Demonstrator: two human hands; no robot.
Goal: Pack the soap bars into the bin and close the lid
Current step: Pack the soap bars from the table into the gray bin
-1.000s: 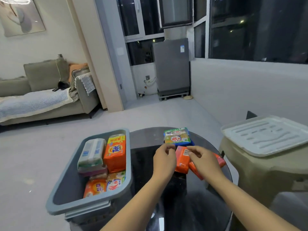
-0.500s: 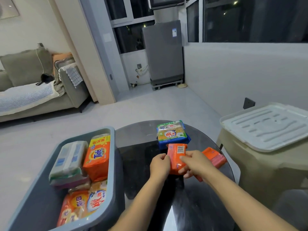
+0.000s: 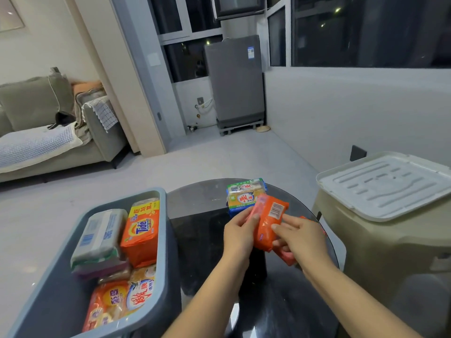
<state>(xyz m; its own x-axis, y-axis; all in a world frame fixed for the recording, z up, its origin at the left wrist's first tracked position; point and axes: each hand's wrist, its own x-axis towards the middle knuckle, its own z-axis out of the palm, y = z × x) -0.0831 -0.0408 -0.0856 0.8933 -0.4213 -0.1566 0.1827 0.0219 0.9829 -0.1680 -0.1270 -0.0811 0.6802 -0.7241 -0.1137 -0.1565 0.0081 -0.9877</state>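
Hands: left hand [image 3: 240, 236] and right hand [image 3: 299, 237] together pinch an orange soap bar [image 3: 269, 222].
Risk: loose two-handed pinch may drop it on the table's [image 3: 200, 203] far edge, short of the bin [image 3: 162, 240].

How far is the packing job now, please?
Done: several soap bars already lie in the grey bin. In hand: both hands hold an orange bar. Left: the green-and-blue bars on the table, and the white lid on the stool.

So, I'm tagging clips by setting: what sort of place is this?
Probably a home living room by a laundry balcony: a sofa, a washing machine, night-dark windows.
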